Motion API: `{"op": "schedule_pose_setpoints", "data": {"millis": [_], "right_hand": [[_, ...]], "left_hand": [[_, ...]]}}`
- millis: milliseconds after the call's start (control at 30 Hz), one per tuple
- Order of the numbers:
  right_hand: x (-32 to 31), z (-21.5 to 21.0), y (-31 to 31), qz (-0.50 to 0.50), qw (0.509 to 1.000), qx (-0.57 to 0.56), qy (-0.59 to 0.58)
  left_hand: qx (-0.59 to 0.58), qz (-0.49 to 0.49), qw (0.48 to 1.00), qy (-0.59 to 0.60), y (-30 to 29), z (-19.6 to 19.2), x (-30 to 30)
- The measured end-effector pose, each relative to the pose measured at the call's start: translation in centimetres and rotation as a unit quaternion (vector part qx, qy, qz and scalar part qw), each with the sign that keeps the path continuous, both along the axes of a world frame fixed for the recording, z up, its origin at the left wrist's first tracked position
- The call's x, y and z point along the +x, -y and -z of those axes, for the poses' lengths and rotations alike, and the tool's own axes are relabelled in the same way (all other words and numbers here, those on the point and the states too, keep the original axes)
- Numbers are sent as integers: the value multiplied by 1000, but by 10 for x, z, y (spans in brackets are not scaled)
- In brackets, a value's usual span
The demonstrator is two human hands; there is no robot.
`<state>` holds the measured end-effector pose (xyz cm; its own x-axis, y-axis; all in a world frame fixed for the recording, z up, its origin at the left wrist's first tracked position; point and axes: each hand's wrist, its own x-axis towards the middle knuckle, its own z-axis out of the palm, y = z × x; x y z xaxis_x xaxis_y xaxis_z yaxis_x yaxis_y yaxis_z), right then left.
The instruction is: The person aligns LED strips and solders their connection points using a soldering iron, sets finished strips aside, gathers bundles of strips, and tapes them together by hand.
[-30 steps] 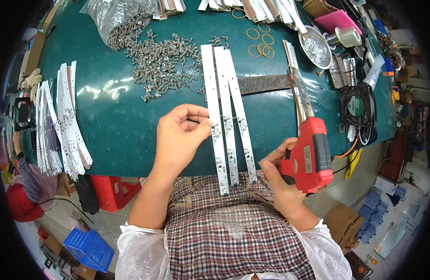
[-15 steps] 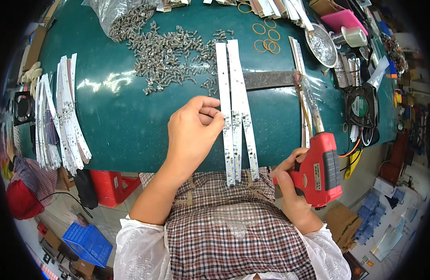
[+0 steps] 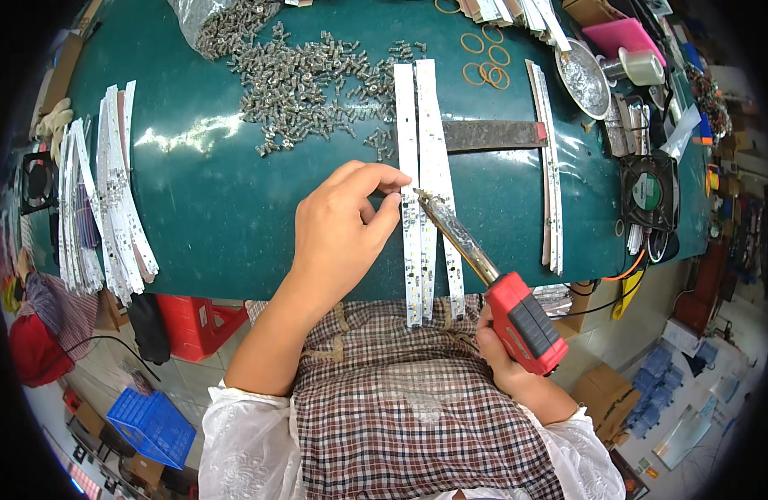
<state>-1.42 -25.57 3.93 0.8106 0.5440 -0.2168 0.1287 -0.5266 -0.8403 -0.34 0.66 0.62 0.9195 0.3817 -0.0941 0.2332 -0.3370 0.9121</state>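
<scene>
The right hand is mostly hidden behind the red soldering gun, so only some fingers and the wrist show. The left hand covers part of the bench, and whatever its fingertips pinch beside the strips is too small to tell. The bag of screws is cut off by the top edge, and the clutter at the far right rim is too bent and small to make out.
</scene>
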Motion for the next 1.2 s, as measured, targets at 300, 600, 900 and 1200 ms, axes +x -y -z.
{"op": "schedule_pose_setpoints", "data": {"millis": [300,600,900,1200], "right_hand": [[-1,6,-3,18,999,14,-32],[0,5,-8,23,999,20,-42],[3,2,-12,-3,1000,18,-7],[7,-3,-17,-28,999,4,28]], "left_hand": [[25,-9,1000,1,1,2,1],[42,-5,999,6,-1,3,0],[42,-11,999,16,0,6,1],[55,-16,998,12,2,6,1]]}}
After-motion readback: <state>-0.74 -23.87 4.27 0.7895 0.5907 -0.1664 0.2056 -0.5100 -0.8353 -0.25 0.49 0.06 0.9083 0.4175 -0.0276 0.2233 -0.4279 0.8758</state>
